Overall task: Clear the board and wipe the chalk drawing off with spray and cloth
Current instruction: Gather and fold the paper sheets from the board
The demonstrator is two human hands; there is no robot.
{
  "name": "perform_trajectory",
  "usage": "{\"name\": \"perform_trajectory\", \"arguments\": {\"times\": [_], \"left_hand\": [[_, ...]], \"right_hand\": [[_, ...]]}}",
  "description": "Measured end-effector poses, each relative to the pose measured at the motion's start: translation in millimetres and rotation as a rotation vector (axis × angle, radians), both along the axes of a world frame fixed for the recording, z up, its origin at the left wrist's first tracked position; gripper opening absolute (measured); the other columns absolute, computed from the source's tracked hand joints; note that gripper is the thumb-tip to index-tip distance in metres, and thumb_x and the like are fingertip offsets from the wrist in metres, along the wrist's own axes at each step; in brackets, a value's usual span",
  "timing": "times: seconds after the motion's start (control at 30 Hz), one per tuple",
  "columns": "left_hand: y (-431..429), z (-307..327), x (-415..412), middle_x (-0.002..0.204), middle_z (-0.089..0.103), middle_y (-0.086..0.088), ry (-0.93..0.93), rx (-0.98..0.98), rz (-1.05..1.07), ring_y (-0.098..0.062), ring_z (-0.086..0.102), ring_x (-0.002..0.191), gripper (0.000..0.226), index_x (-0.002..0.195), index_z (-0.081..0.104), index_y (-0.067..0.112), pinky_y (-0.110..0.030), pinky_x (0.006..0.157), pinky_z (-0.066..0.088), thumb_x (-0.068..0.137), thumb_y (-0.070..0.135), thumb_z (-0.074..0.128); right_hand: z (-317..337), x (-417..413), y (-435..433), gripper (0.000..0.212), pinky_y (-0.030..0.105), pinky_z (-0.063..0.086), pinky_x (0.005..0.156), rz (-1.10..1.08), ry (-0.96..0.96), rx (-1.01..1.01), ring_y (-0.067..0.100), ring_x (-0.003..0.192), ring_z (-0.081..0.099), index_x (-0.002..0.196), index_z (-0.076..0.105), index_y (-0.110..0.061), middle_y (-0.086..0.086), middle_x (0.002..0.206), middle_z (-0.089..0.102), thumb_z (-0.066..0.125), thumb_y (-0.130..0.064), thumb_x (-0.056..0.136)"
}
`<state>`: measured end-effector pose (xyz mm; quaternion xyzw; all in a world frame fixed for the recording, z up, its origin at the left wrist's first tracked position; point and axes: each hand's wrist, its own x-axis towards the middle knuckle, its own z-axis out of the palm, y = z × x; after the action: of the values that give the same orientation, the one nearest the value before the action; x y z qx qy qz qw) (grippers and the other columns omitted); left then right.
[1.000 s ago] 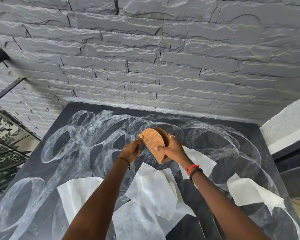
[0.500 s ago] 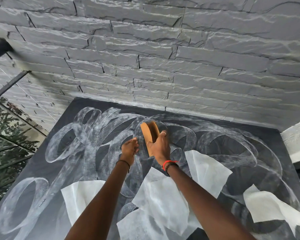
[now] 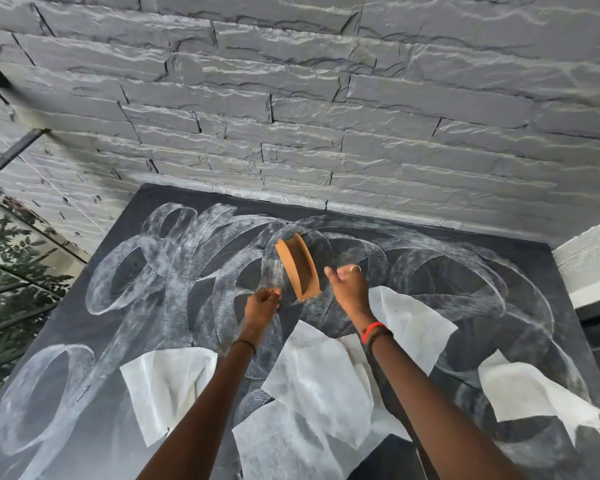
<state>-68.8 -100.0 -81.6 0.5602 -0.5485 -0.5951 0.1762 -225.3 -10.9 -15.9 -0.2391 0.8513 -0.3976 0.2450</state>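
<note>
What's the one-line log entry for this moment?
brown block: on edge on chalkboard, unheld | left hand: curled, empty | right hand: curled, empty | white sheets: on chalkboard

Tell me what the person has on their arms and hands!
Both arms are bare, with no sleeves in view. The left hand has a thin dark band at its wrist. The right hand has a red band beside a darker band at its wrist, and a ring on one finger.
</note>
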Motion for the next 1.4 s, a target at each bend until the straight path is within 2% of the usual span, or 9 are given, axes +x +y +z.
{"name": "perform_trajectory", "arguments": {"times": [0.13,0.3,0.37,0.57,0.73,0.87,1.07,1.27,1.4], "left_hand": [[23.0,0.6,3.3,0.066,0.063,-0.018,-0.103,-0.139,-0.134,-0.018,0.050,0.066,0.029,0.074,0.066,0.001,-0.034,0.068,0.041,0.086,0.027,0.062],[46.6,17.3,-0.3,0.071,0.060,-0.019,-0.092,-0.179,-0.215,-0.023,0.055,0.070,0.013,0.079,0.065,0.005,-0.028,0.064,0.039,0.088,0.015,0.064],[54.3,17.9,-0.1,0.078,0.066,-0.027,-0.113,-0.188,-0.212,-0.035,0.063,0.075,0.015,0.087,0.070,0.002,-0.025,0.064,0.037,0.088,0.016,0.065],[73.9,35.1,-1.3,0.109,0.072,-0.017,-0.136,-0.222,-0.265,-0.026,0.066,0.102,0.019,0.103,0.073,0.000,-0.012,0.073,0.039,0.093,0.008,0.059],[81.6,41.2,-0.4,0.109,0.072,-0.019,-0.154,-0.280,-0.293,-0.031,0.066,0.105,0.020,0.104,0.073,-0.001,-0.011,0.070,0.036,0.094,0.006,0.057],[86.2,40.4,2.0,0.110,0.072,-0.018,-0.179,-0.291,-0.295,-0.031,0.065,0.106,0.020,0.105,0.073,0.000,-0.012,0.069,0.035,0.094,0.007,0.057],[92.3,43.7,1.3,0.107,0.072,-0.015,-0.147,-0.267,-0.294,-0.028,0.065,0.103,0.018,0.102,0.072,0.000,-0.015,0.070,0.037,0.093,0.008,0.058],[91.5,47.6,-3.0,0.106,0.072,-0.016,-0.097,-0.248,-0.346,-0.032,0.066,0.101,0.016,0.097,0.073,0.002,-0.033,0.086,0.049,0.093,0.011,0.060],[92.0,72.6,-10.1,0.108,0.069,-0.008,0.095,-0.207,-0.509,0.005,0.065,0.089,0.013,0.103,0.070,0.009,-0.025,0.090,0.051,0.094,0.011,0.060]], "right_hand": [[-14.7,-1.9,47.1,0.018,0.037,0.053,0.069,0.206,-0.026,0.274,0.027,0.069,0.063,0.065,0.063,-0.004,0.011,0.068,0.067,0.060,-0.015,0.079],[-11.2,18.3,93.2,0.052,0.031,0.023,0.050,0.359,0.038,0.405,0.014,0.049,0.034,0.049,0.030,-0.018,-0.004,0.048,0.033,0.071,-0.034,0.077],[-13.8,25.1,102.6,0.048,0.031,0.025,0.049,0.388,0.031,0.435,0.014,0.048,0.039,0.049,0.039,-0.014,0.001,0.049,0.041,0.075,-0.036,0.072],[-16.1,29.0,109.8,0.003,0.029,0.050,0.069,0.314,-0.031,0.357,0.023,0.082,0.066,0.074,0.069,-0.011,0.005,0.080,0.071,0.067,-0.013,0.072],[-13.1,10.5,132.1,0.029,0.032,0.043,0.063,0.117,-0.039,0.418,0.033,0.082,0.062,0.070,0.054,-0.010,0.014,0.080,0.065,0.055,-0.036,0.081],[-21.0,6.6,156.2,0.041,0.034,0.050,0.055,0.071,-0.178,0.487,0.025,0.058,0.058,0.075,0.055,-0.006,0.016,0.079,0.068,0.062,-0.047,0.073],[-10.0,19.9,158.6,0.026,0.020,0.034,0.035,0.151,-0.270,0.463,0.012,0.029,0.044,0.055,0.053,-0.002,0.017,0.062,0.062,0.066,-0.010,0.076],[2.3,15.5,159.2,0.014,0.029,0.045,0.065,0.226,-0.192,0.345,0.015,0.060,0.052,0.066,0.057,-0.016,-0.002,0.062,0.058,0.061,-0.016,0.080],[36.1,14.6,161.1,0.008,0.037,0.051,0.083,0.295,-0.381,-0.043,0.014,0.075,0.061,0.083,0.059,-0.010,0.003,0.078,0.065,0.063,-0.016,0.088]]}}
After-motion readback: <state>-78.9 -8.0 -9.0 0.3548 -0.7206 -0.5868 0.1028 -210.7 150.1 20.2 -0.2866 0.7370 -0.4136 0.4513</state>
